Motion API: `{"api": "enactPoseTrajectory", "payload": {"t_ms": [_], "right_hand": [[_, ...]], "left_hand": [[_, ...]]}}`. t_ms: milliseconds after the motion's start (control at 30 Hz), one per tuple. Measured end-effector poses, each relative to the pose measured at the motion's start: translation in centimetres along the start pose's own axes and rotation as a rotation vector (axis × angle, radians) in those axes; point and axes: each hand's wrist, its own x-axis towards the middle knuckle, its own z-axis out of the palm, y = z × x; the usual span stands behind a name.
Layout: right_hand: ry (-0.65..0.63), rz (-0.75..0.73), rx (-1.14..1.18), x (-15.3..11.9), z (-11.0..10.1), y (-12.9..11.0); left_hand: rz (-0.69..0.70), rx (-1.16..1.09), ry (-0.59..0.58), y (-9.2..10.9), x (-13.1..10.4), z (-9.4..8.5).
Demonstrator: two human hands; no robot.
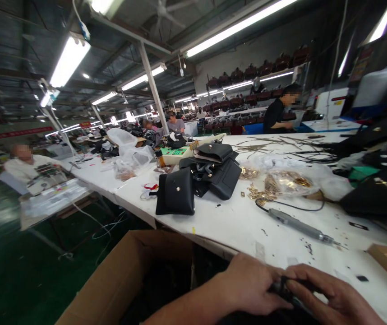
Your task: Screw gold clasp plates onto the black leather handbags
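Head view: the left hand (251, 282) and the right hand (329, 289) are working close together, low in view, by the near edge of the tabletop (227, 225). The fingers (310, 273) of both are pinching a black piece (283, 288), which is sitting between the hands and is being largely hidden by them; its full shape cannot be determined. Beyond the hands, a grey powered screwdriver (295, 225) is lying on the tabletop, its cord looping behind it. Gold-coloured hardware (261, 195) is lying loose farther back. A black pouch (176, 192) is resting beside stacked black bags (225, 178). An open cardboard box (108, 280) is standing left of the hands.
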Motion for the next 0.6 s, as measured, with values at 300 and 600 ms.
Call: {"api": "enactPoseTrajectory", "payload": {"t_ms": [300,600], "right_hand": [[-0.003,0.174,0.135,-1.0,-0.9,0.9],[0.227,0.273,0.433,2.7,-0.8,7.7]], "left_hand": [[0.072,-0.355,-0.353,-1.8,3.0,4.0],[0.038,0.293,0.118,-4.4,4.8,5.9]]}}
